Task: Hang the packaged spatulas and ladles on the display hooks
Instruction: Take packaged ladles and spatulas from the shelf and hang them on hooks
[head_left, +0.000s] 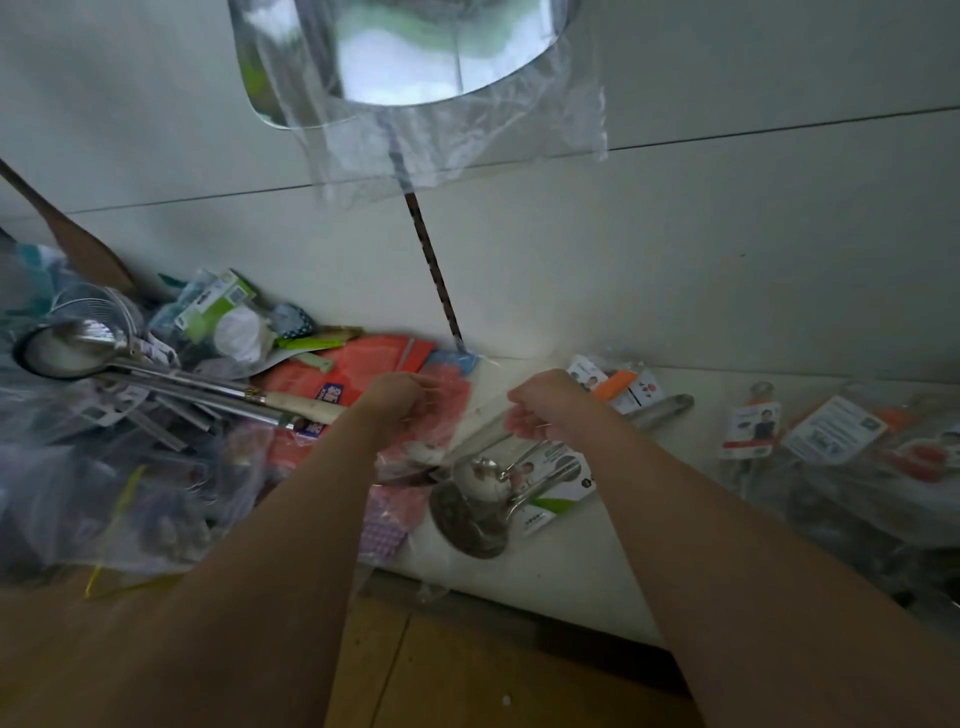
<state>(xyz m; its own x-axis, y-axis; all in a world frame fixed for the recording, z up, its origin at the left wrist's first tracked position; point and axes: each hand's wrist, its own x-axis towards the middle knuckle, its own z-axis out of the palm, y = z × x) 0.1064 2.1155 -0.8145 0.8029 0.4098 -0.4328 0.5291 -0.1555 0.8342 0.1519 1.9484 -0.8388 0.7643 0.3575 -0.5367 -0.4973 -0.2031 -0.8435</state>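
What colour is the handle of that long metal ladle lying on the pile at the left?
Cream-white, on the ladle's handle, seen in the head view, the only one.

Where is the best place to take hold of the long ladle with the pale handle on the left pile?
Probably the pale handle of the ladle, reached from the right: that end lies free on top, pointing toward the left hand, while the bowl is wedged among other packages.

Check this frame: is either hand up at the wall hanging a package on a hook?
No; the left hand and right hand are both down over the shelf, pinching a clear plastic bag.
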